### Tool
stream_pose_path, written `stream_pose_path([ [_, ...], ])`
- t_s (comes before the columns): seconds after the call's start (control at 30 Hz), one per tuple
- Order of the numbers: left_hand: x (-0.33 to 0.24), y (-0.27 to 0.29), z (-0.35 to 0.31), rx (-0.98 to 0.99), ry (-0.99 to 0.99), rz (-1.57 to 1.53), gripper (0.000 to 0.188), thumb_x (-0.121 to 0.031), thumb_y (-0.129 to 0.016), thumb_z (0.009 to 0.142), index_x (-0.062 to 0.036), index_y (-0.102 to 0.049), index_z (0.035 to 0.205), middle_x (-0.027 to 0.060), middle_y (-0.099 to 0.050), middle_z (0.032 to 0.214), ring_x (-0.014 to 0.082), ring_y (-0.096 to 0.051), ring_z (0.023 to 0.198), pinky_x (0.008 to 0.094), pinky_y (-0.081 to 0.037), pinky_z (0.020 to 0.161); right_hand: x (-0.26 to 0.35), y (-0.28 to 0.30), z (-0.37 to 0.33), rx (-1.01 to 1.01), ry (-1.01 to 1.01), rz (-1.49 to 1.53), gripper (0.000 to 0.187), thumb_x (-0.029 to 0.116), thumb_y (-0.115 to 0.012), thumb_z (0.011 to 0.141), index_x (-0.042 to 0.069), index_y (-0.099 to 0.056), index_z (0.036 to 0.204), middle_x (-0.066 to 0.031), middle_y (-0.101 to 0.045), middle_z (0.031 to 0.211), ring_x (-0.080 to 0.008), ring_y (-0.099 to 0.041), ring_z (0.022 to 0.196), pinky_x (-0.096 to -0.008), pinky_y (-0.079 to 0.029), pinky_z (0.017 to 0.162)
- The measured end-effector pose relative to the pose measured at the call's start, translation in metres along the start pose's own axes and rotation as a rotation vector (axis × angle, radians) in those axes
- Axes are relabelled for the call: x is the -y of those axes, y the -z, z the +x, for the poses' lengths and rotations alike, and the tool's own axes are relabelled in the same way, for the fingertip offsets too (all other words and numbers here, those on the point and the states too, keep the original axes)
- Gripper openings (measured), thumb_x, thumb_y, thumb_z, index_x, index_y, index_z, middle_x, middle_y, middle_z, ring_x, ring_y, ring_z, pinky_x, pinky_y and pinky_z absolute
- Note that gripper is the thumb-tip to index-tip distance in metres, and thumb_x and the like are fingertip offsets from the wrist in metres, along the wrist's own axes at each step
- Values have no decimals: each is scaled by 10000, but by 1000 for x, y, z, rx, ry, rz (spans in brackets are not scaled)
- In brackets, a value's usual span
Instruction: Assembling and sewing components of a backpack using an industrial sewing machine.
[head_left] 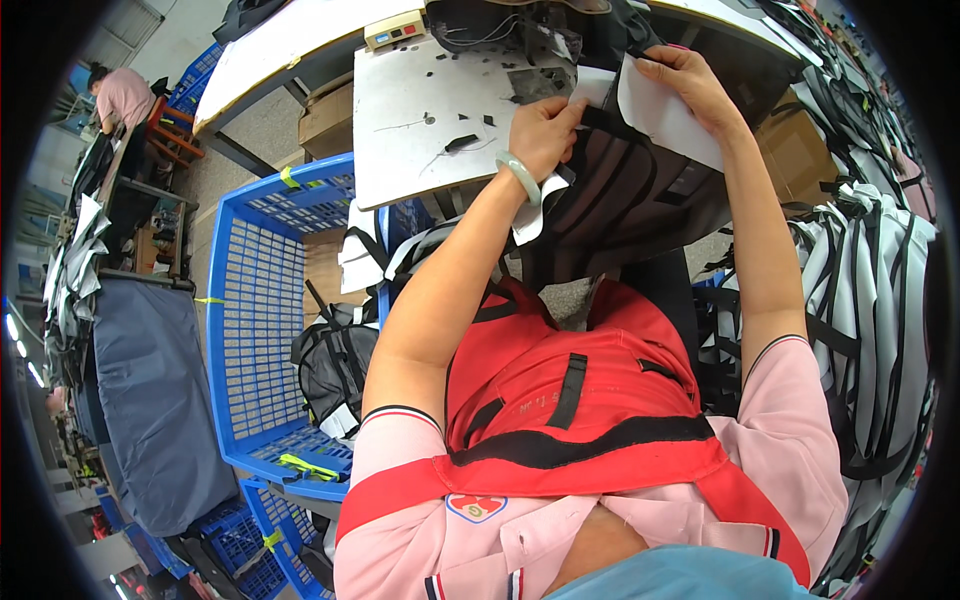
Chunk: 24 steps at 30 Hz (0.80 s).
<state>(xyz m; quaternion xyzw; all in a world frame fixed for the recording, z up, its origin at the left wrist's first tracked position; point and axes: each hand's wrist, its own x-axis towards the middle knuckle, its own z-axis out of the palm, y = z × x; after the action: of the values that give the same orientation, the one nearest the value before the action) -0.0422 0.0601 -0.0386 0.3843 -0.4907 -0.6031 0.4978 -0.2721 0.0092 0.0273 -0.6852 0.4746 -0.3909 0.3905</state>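
By the tabletop (395,135), left hand (545,133), right hand (692,88); white pieces (650,108) pinched

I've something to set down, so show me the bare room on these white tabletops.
Free: the near left corner of the worktop, bordered by dark scraps; the tabletop left of the control box. Crowded: the right side, with left hand, right hand and white sheet.

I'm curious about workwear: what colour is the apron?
The apron is red with black trim, clearest in head view.
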Motion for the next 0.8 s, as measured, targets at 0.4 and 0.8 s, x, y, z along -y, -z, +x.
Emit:
stream_pose_path([
  [0.4, 20, 1, -26, 53, -57, 249, 444, -342, -787, 759, 69, -657, 865, 31, -601, 657, 82, -502, 587, 250, -409, 523, 13, -31, -39, 181, 20, -207, 235, 173, -666, 819, -8, -675, 968, 11, -627, 847, -66, -536, 798, -228, -437, 744],
  [0.8, 22, 8, -68, 156, -148, 615, 295, -256, -628, 798, 34, -660, 838, 31, -551, 603, 94, -478, 603, 306, -400, 528, 0, -34, -113, 223, 24, -498, 505, 290, -727, 761, 17, -607, 1168, -128, -641, 1055, -199, -604, 957, -321, -472, 857],
])
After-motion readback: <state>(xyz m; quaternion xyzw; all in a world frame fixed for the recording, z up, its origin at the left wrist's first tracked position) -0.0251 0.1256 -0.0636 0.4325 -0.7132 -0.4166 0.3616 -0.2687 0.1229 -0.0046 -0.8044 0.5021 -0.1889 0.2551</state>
